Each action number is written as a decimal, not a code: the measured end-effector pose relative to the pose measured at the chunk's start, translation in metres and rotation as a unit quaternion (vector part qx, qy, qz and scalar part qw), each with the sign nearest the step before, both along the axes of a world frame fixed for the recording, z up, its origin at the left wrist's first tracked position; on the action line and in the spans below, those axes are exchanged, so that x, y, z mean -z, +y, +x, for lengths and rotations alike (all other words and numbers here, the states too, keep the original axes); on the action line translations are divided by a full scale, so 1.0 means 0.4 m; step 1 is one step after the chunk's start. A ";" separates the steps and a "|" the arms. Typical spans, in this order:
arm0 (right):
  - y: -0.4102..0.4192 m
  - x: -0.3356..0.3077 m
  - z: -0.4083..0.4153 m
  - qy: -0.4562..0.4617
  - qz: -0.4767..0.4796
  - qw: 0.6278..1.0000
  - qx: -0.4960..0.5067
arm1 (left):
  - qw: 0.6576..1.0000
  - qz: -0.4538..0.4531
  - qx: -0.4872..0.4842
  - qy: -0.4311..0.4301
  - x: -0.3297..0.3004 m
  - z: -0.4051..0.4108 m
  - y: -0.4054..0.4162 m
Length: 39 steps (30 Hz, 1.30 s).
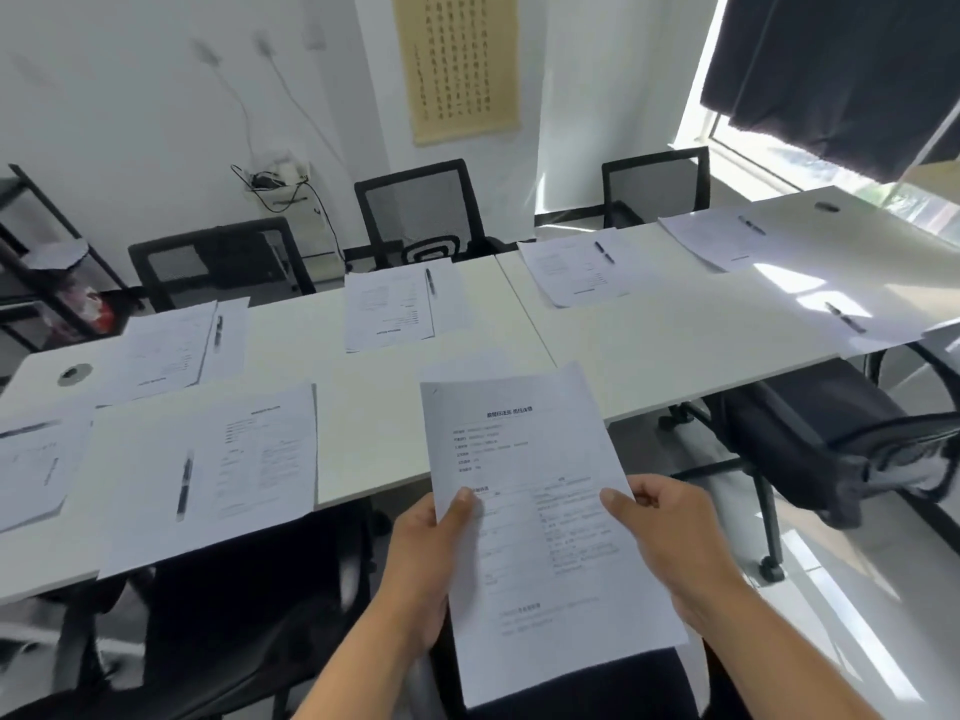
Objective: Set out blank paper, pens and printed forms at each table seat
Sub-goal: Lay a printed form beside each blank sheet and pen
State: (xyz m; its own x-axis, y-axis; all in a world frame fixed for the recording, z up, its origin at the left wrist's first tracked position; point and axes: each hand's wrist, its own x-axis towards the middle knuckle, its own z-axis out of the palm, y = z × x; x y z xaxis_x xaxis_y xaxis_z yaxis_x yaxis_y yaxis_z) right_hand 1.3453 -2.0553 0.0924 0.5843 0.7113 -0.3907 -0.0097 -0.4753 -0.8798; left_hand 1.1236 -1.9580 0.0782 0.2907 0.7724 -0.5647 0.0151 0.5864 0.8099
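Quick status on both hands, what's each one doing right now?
Left hand: closed on the printed form, thumb on top at its left edge.
Right hand: closed on the same printed form, gripping its right edge.

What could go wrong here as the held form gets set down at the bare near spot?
Both hands, left hand and right hand, pinch the printed form only at its side edges, so it may sag or slip. The bare table stretch ahead shows no paper or pen, so that seat could end up incomplete.
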 end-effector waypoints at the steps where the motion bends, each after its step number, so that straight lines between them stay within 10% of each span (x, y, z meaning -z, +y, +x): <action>1: 0.010 0.006 0.010 0.003 0.001 1.000 0.001 | 1.000 0.002 -0.003 0.004 0.004 0.009 0.008; 39: 0.542 0.412 0.328 -0.126 -0.064 0.989 -0.040 | 0.991 -0.065 -0.100 0.061 0.323 0.032 0.290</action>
State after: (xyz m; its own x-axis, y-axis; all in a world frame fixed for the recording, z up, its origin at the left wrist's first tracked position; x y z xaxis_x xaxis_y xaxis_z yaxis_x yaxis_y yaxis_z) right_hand 1.4764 -1.8385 -0.0723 0.6178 0.7139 -0.3296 0.2451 -0.5731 -0.7820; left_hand 1.1364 -1.8419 -0.0510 0.0623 0.7257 -0.6851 -0.0191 0.6872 0.7262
